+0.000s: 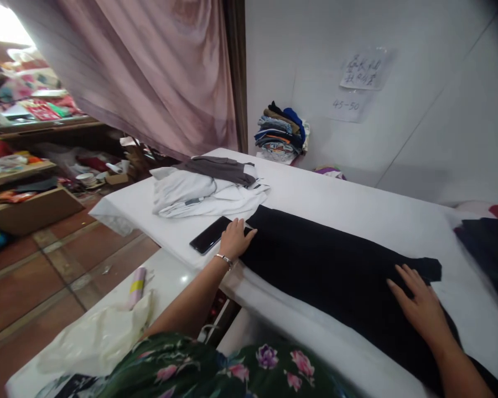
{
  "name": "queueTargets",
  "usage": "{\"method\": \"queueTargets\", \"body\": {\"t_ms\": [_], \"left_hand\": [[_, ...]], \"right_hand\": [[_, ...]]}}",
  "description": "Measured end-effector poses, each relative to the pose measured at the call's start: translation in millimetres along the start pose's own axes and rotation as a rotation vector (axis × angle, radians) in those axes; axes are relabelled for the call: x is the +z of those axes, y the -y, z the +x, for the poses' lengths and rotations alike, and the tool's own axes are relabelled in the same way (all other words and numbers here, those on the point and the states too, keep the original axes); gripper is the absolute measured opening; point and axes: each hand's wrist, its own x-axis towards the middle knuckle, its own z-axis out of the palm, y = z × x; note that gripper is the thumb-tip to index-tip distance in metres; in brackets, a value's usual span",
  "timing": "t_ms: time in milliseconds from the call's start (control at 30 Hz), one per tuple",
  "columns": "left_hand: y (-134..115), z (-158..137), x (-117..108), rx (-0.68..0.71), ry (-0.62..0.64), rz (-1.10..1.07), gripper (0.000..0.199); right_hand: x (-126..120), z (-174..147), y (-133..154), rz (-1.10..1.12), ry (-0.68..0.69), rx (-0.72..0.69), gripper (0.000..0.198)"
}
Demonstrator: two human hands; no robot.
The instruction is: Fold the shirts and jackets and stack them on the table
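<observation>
Nearest me, flowered clothing [232,367] fills the bottom edge, beside a crumpled plastic bag [103,337]. Beyond, the black garment [323,265] lies along the white table [336,204], its lower right end running out of my frame. My right hand [419,304] rests on it, unclenched, fingers apart; my left hand [233,239] is at its left end, pinching or not I cannot tell, and partly covers the phone [207,236]. White clothes [186,190] lie behind. Farther off, a curtain [178,72] blocks my view; the upper wall sheet [364,69] is hard to read.
</observation>
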Motion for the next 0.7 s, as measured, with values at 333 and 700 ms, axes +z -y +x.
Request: {"method": "queueTargets", "body": {"t_ms": [333, 700], "left_hand": [[13, 26, -1, -0.163, 0.197, -0.099, 0.052], [14, 40, 3, -0.232, 0.242, -0.222, 0.057]], "right_hand": [[-20, 24, 137, 0.086, 0.043, -0.362, 0.055], [26, 10, 146, -0.087, 0.172, -0.417, 0.052]]}}
